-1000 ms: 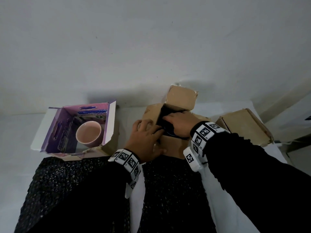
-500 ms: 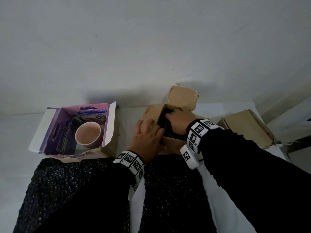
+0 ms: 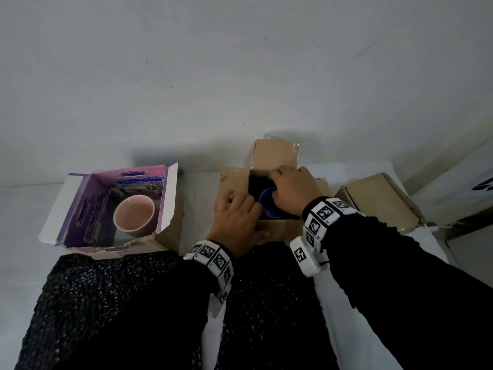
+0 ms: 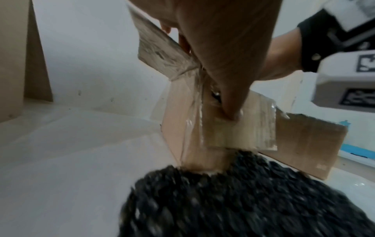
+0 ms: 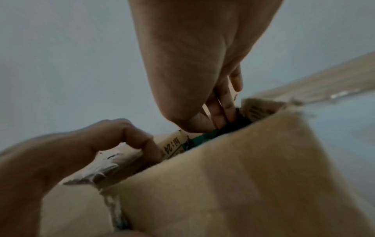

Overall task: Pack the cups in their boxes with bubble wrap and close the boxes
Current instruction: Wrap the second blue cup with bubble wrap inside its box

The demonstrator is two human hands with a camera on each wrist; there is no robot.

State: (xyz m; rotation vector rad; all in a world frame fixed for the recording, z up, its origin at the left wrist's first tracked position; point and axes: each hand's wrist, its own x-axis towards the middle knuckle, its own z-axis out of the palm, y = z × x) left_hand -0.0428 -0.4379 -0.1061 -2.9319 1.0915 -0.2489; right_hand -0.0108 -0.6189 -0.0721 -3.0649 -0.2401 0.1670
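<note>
An open brown cardboard box (image 3: 277, 228) stands mid-table, its flaps up. Inside it a dark blue cup (image 3: 268, 208) sits tilted against black bubble wrap (image 3: 256, 182). My right hand (image 3: 292, 194) reaches into the box from the right; in the right wrist view its thumb and fingers (image 5: 221, 112) pinch the cup's rim (image 5: 202, 137). My left hand (image 3: 237, 225) grips the box's near-left corner, fingers curled over the left flap and thumb (image 4: 231, 104) pressed on the front flap (image 4: 239, 133). A pink cup (image 3: 133, 216) stands unwrapped in an open purple box (image 3: 80, 209) at the left.
Two black bubble wrap sheets (image 3: 106, 303) (image 3: 266, 303) lie on the white table near me, under my forearms. A closed brown box (image 3: 378, 201) sits at the right. The wall runs right behind the boxes.
My right hand has shifted toward the far side of the box, and the blue cup now shows in the opening. My left hand stays on the near-left corner.
</note>
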